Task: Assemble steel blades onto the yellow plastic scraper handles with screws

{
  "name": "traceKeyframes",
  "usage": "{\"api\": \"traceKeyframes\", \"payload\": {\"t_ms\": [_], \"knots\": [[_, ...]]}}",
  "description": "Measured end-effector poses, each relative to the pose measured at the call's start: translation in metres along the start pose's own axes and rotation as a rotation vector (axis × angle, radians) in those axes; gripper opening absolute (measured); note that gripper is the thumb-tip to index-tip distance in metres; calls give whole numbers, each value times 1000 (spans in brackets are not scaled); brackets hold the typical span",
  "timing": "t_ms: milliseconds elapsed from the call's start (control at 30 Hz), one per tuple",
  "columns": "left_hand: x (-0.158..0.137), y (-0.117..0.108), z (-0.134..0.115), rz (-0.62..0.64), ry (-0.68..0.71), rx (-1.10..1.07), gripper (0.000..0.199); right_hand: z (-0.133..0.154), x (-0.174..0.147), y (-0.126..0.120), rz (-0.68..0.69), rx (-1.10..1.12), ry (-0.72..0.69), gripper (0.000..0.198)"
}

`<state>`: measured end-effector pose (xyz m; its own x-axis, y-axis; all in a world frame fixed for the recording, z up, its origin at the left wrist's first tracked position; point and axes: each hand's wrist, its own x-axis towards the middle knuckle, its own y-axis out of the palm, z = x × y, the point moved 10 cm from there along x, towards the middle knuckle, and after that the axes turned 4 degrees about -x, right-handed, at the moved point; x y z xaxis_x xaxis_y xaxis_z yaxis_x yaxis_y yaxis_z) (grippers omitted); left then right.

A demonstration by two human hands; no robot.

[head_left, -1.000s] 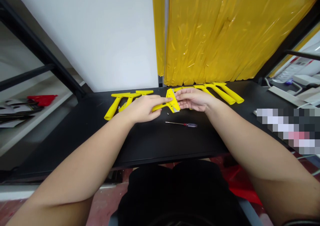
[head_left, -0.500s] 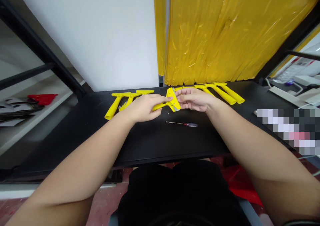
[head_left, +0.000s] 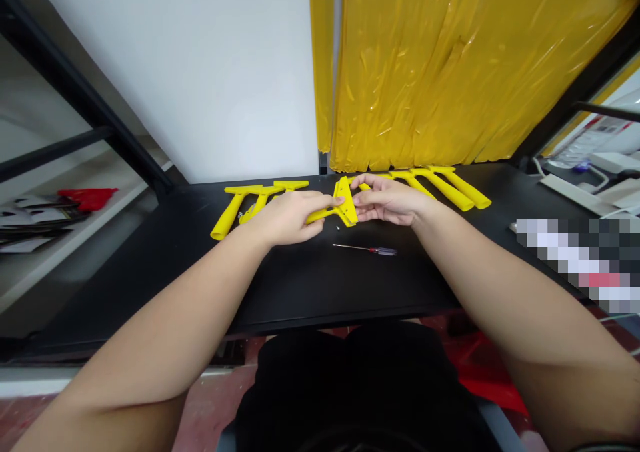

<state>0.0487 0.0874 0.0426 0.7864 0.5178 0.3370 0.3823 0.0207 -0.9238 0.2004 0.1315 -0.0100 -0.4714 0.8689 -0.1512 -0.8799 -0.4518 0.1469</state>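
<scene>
A yellow scraper (head_left: 345,204) with a T-shaped head is held above the black table, its handle in my left hand (head_left: 296,217). The left thumb lies along the top of the handle, near the head. My right hand (head_left: 389,200) is at the head's right edge, its thumb and curled fingers against that edge. Whether a blade sits between those fingers is hidden. Below the scraper, a small screw (head_left: 338,229) lies on the table. Nearer to me is a screwdriver (head_left: 367,249) with a clear and red handle, its shaft pointing left.
Several yellow scraper handles (head_left: 229,215) lie left of my left hand, partly covered by it. More yellow scraper handles (head_left: 453,192) lie behind and right of my right hand. The black table (head_left: 310,285) meets a white panel (head_left: 240,105) and hanging yellow plastic (head_left: 410,92).
The silver blade strip seen along the scraper head's right edge no longer shows. My right fingers have curled a little more around that edge; the left hand keeps its hold.
</scene>
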Motion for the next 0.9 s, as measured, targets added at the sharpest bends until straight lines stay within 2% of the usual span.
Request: {"api": "traceKeyframes", "payload": {"t_ms": [67,167,900], "knots": [[0,1,0,11,-7,12,52,4,-1,1,5,-33,-34,45],[0,1,1,20,-15,25,52,7,-2,3,13,-81,-61,40],[0,5,1,76,-85,24,55,12,-5,2,-126,-198,-84,19]]}}
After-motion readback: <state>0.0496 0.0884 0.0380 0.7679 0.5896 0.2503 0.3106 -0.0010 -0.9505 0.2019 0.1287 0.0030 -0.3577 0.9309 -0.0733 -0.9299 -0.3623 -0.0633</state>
